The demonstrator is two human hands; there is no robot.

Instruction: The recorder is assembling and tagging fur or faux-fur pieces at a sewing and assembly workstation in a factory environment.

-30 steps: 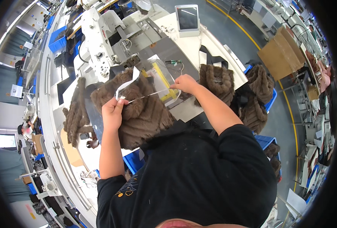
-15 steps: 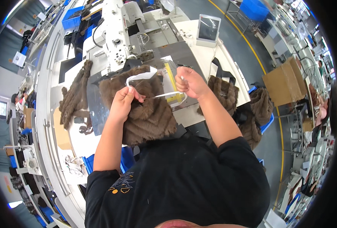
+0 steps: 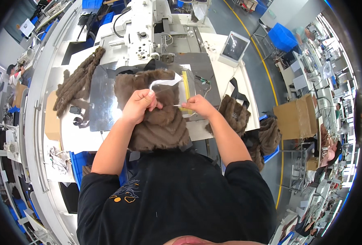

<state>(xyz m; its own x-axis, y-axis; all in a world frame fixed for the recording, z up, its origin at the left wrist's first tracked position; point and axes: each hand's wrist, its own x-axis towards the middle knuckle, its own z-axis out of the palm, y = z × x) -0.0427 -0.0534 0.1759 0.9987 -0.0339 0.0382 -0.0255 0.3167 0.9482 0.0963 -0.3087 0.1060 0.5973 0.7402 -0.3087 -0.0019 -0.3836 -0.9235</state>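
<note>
A brown fur piece (image 3: 164,132) with ridged stripes lies in front of me, its near edge by my black shirt. Over it my left hand (image 3: 141,105) is closed in a pinch on a white ribbon (image 3: 166,82), whose loose end sticks up toward the right. To the right, my right hand (image 3: 199,106) pinches a thin white end, its tip pointing at the left hand. Whether that end belongs to the same ribbon cannot be made out. Beyond the right hand, a small green-and-dark tool (image 3: 202,79) lies on the grey plate beside a yellow strip (image 3: 186,87).
A white sewing machine (image 3: 142,34) stands directly ahead. Brown fur strips (image 3: 81,79) lie at left, and a fur bag (image 3: 234,114) with a black strap at right. A small screen (image 3: 234,47) stands at the back right. A cardboard box (image 3: 295,118) is farther right.
My right hand has come down and closer to my left hand, its fist now a forward pinch. The white length that showed between the hands is now mostly out of sight. The view has shifted slightly.
</note>
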